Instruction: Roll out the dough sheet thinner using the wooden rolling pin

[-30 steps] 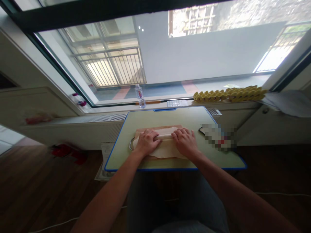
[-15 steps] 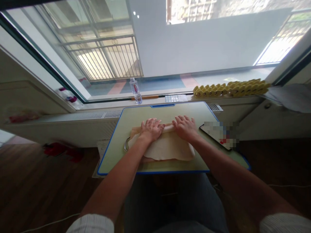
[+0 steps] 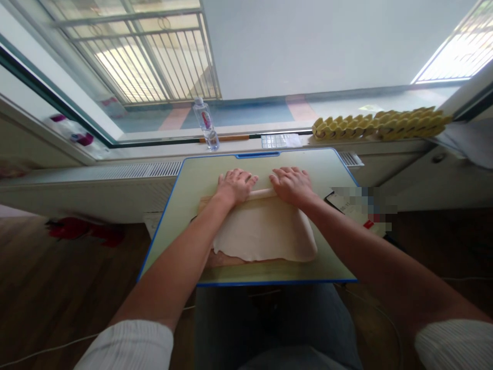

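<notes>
A thin, pale sheet of dough (image 3: 265,231) lies over a wooden board (image 3: 231,260) on a small blue-edged table (image 3: 304,159). Along its far edge runs a narrow pale roll (image 3: 262,193); whether a rolling pin is inside it I cannot tell. My left hand (image 3: 235,186) rests palm down on the left part of this roll, fingers stretched forward. On the right part lies my right hand (image 3: 291,184), also flat with fingers extended. The ends of the roll are hidden beneath the hands.
A phone (image 3: 346,205), partly blurred out, lies at the table's right. On the windowsill stand a clear bottle (image 3: 207,123), a white gridded sheet (image 3: 281,140) and yellow egg trays (image 3: 379,124). Another bottle (image 3: 73,131) is at far left. Red objects (image 3: 84,228) sit on the floor.
The view has tilted down and come closer. Both hands stay flat on the roll, with slightly more of the sheet showing between them and the near edge.
</notes>
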A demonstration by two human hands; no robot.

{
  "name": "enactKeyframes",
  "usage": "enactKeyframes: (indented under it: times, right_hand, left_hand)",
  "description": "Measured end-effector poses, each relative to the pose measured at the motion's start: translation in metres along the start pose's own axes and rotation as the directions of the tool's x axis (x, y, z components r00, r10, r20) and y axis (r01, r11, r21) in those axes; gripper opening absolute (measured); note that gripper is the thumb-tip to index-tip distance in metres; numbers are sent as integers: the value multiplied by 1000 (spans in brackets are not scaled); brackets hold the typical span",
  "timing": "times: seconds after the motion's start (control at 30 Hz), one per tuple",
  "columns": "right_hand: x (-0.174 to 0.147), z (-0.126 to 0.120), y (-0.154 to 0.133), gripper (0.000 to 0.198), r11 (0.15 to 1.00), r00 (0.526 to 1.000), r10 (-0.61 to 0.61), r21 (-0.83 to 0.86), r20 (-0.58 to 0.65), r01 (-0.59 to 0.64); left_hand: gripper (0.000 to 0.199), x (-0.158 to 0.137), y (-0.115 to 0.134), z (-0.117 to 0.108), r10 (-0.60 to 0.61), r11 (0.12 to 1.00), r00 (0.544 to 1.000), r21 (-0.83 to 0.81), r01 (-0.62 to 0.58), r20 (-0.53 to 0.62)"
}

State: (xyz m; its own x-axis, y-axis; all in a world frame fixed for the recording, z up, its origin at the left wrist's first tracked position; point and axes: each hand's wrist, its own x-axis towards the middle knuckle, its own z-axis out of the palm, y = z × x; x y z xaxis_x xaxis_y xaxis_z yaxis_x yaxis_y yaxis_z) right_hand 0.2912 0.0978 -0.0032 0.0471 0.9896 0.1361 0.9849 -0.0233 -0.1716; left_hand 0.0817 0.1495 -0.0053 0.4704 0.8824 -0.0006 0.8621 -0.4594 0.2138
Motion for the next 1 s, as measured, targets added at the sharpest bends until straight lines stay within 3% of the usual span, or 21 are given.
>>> enactKeyframes:
  times: [0.13,0.27,0.5,0.67,0.77,0.87,1.0]
  right_hand:
    - [-3,0,0,50,1000,1000,-14,-7,-3,14]
    - [-21,-2,-2,51,999,998,-38,-40,-40,37]
    - [-79,-3,-5,63,999,994,-26,-26,-106,23]
    - [-147,-5,-5,63,999,989,-46,-8,-143,46]
    - [-177,-12,-5,61,998,988,-67,3,-141,68]
    - [-184,-23,-8,51,996,991,-80,33,-111,84]
    - [-169,-39,-11,33,991,993,-121,56,-14,122]
  left_hand:
    - [44,-4,2,-1,2,1000,1000,15,-1,-19]
    - [59,-20,13,-1,-41,999,996,25,43,-76]
    - [68,-74,36,2,-16,999,994,46,21,-111]
    - [55,-131,49,4,120,992,985,-9,-122,-125]
    - [40,-153,55,5,123,989,980,-67,-135,-159]
    - [30,-161,62,4,83,991,980,-87,-100,-183]
    - [24,-164,67,-1,107,988,982,-97,-123,-155]
